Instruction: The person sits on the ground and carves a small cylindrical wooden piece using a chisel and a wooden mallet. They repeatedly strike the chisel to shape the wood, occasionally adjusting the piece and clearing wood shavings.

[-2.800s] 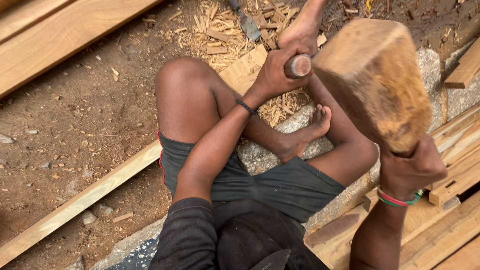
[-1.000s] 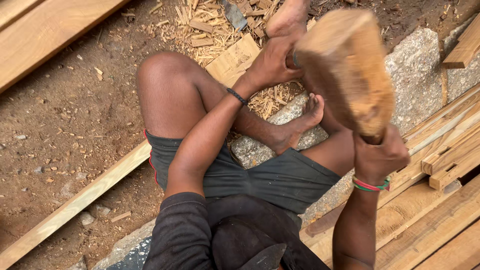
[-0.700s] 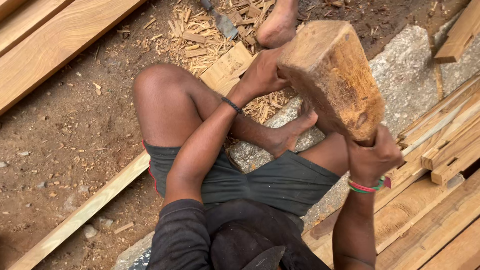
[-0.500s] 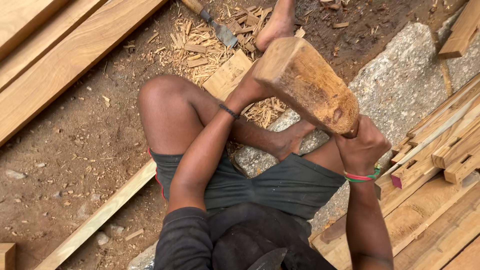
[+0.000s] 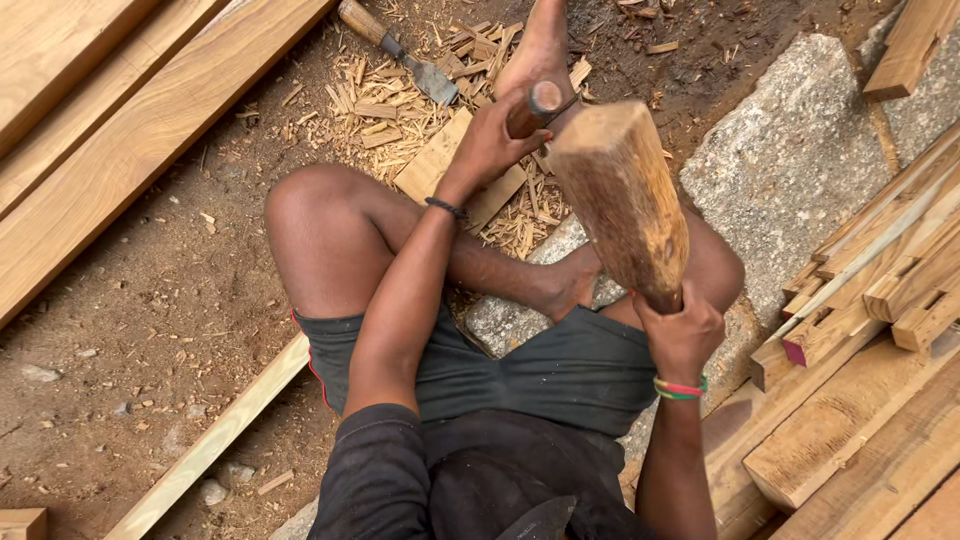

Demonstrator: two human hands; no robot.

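Below, I see the left hand (image 5: 490,140) with fingers clenched round a chisel handle (image 5: 530,108), upright over a flat wood piece (image 5: 455,170) among wood chips (image 5: 385,105); the right hand (image 5: 680,330) grasps a wooden mallet (image 5: 620,195), its head raised just beside the handle; a second chisel (image 5: 395,50) lies on the ground
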